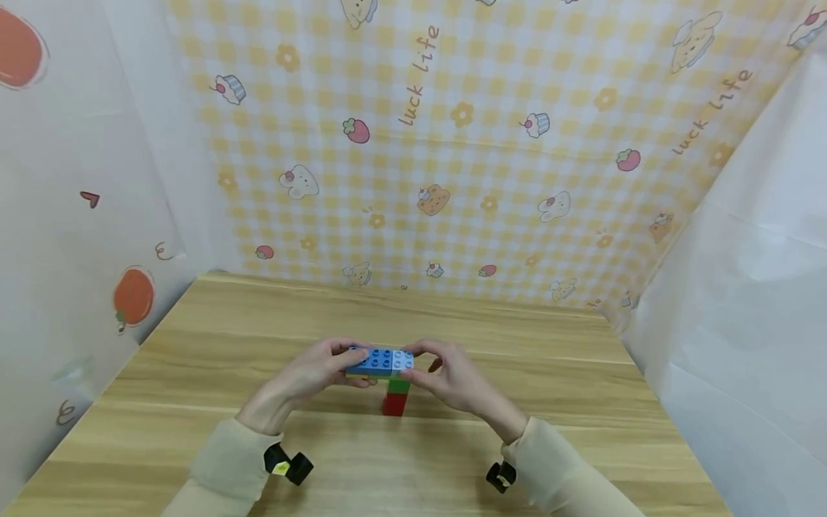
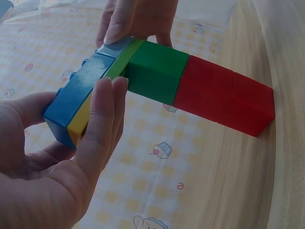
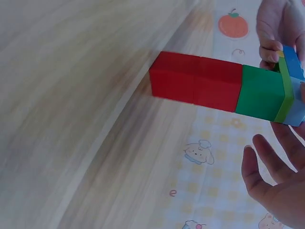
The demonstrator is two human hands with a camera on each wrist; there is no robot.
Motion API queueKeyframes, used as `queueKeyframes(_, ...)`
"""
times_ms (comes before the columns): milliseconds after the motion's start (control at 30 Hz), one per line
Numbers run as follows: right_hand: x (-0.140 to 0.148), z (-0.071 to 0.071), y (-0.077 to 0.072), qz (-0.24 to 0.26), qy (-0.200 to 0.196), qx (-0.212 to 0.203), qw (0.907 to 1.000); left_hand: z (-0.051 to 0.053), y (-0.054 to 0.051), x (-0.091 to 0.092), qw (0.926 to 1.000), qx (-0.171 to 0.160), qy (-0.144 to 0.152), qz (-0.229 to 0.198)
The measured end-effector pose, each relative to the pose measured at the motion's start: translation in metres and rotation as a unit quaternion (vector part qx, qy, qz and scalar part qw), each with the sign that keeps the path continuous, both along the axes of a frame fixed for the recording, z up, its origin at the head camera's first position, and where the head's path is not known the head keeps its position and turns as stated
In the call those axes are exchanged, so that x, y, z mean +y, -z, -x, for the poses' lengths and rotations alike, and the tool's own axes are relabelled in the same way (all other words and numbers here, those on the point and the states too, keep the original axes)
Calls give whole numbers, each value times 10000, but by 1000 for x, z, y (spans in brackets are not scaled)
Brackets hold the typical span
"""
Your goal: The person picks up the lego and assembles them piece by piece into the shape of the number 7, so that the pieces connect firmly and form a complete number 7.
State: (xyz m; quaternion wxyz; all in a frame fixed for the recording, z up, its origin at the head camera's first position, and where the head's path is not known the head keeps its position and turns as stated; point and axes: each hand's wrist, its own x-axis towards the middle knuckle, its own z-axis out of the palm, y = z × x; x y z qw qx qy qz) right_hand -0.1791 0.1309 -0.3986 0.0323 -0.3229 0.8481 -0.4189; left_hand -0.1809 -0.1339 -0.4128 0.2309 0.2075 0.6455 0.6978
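A column of toy building bricks stands upright on the table, with two red bricks (image 2: pixel 205 88) at the bottom and a green brick (image 2: pixel 158 71) above them. A thin lime-green plate (image 3: pixel 286 90) lies over the green brick. On top, a long blue brick (image 1: pixel 377 363) juts out to the left, with a yellow plate (image 2: pixel 77 125) under it; a light blue brick (image 1: pixel 402 360) sits at its right end. My left hand (image 1: pixel 316 370) grips the blue brick and yellow plate, thumb on top and fingers beneath. Between thumb and forefinger, my right hand (image 1: pixel 454 377) pinches the light blue brick.
The wood-grain table (image 1: pixel 549 373) extends around the column. Behind it hangs a yellow checked sheet (image 1: pixel 388 158) with cartoon prints. White sheets (image 1: pixel 730 287) close off both sides. A small black camera (image 1: pixel 298 468) is strapped to the left wrist, another (image 1: pixel 500 476) to the right.
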Motion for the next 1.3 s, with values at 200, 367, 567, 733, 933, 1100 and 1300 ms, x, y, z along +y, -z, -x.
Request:
queueKeyframes(200,-2,-2,3,84,107,44,9999,-2,-2,1,9998,-6,-139,141)
queueKeyframes(367,-5,-5,7,144,292,73,9994,-7,-7,-5,9936,331,-554,925)
queueKeyframes(567,-7,-7,8,170,283,103,9994,-13,-13,-18,9720,1001,-1098,1817)
queueKeyframes(733,-6,-8,11,279,465,-124,9985,-15,-15,-24,9655,1428,-1099,1882)
queueKeyframes(933,-9,-13,9,780,586,-728,9926,-14,-11,-27,9695,1584,-923,1629)
queueKeyframes(1100,-9,-14,14,1467,631,-1666,9730,-14,-8,-26,9707,1673,-795,1533)
queueKeyframes(1300,-4,-11,27,2081,608,-2140,9525,-13,-8,-25,9718,1612,-784,1535)
